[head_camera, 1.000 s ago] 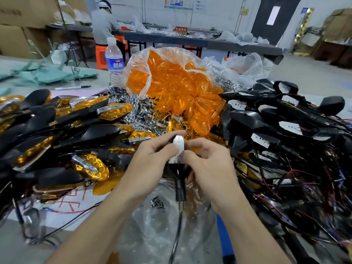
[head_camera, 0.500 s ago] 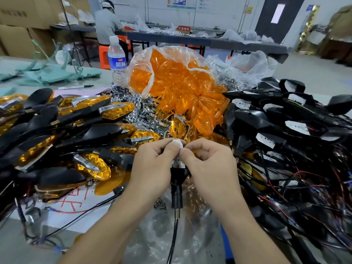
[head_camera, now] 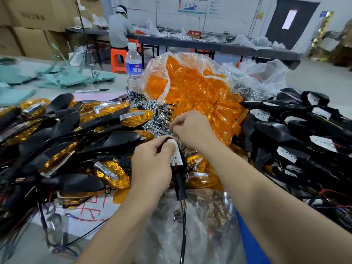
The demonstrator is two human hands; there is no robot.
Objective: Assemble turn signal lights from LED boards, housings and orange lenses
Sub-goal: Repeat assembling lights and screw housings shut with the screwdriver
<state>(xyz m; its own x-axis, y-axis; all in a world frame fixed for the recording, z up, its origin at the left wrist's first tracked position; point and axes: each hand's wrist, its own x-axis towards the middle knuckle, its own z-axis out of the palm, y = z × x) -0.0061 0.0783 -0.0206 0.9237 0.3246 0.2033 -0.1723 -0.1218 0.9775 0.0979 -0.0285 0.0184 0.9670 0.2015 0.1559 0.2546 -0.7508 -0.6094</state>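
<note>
Right hand [head_camera: 192,128] lifted to chrome pile [head_camera: 159,121] edge, left hand [head_camera: 152,164] gripping housing [head_camera: 179,184]

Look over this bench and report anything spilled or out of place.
The orange lenses are spilling from the open clear plastic bag over the loose heap of chrome parts. One small metal clip lies alone on the plastic sheet beside the black cable. Nothing looks broken.
</note>
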